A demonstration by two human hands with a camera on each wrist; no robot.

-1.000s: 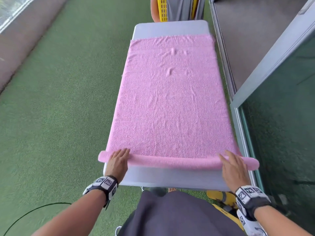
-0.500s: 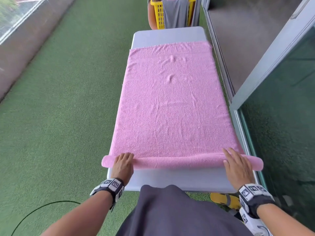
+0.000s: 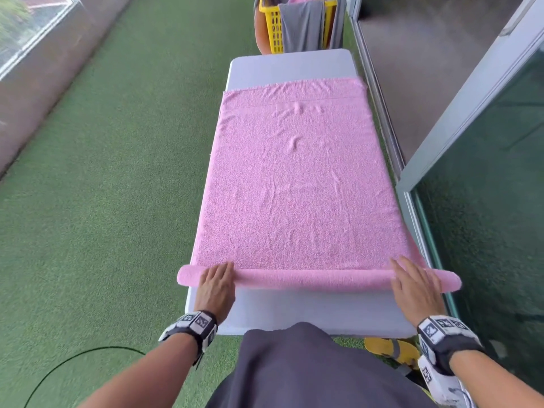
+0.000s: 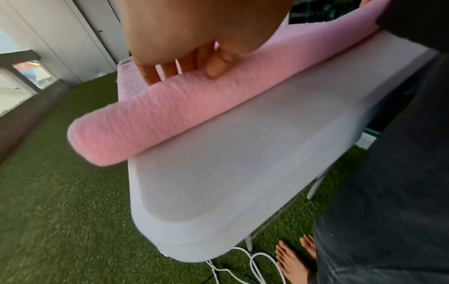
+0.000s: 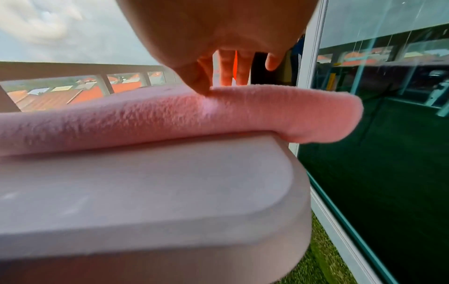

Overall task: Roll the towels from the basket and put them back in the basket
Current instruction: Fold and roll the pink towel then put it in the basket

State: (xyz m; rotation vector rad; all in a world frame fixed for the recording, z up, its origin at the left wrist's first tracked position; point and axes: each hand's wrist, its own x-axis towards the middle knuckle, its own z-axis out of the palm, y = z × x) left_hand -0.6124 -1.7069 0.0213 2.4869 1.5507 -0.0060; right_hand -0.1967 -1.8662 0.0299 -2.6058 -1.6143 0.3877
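Note:
A pink towel (image 3: 297,184) lies spread along a narrow white table (image 3: 288,66). Its near edge is rolled into a thin tube (image 3: 315,278) that overhangs both table sides. My left hand (image 3: 216,282) rests flat on the tube's left end, fingers straight over it (image 4: 184,67). My right hand (image 3: 412,282) presses flat on the right end, fingers extended (image 5: 233,71). A yellow basket (image 3: 275,28) stands past the table's far end with a grey towel (image 3: 300,25) draped over its rim.
Green artificial turf (image 3: 103,187) covers the floor on the left. A glass door and metal frame (image 3: 459,184) run close along the table's right side. A black cable (image 3: 76,360) curves on the turf and white cables (image 4: 243,265) lie under the table by bare feet.
Both hands have pushed the roll forward along the table; the tube has grown slightly thicker and more bare table shows behind it.

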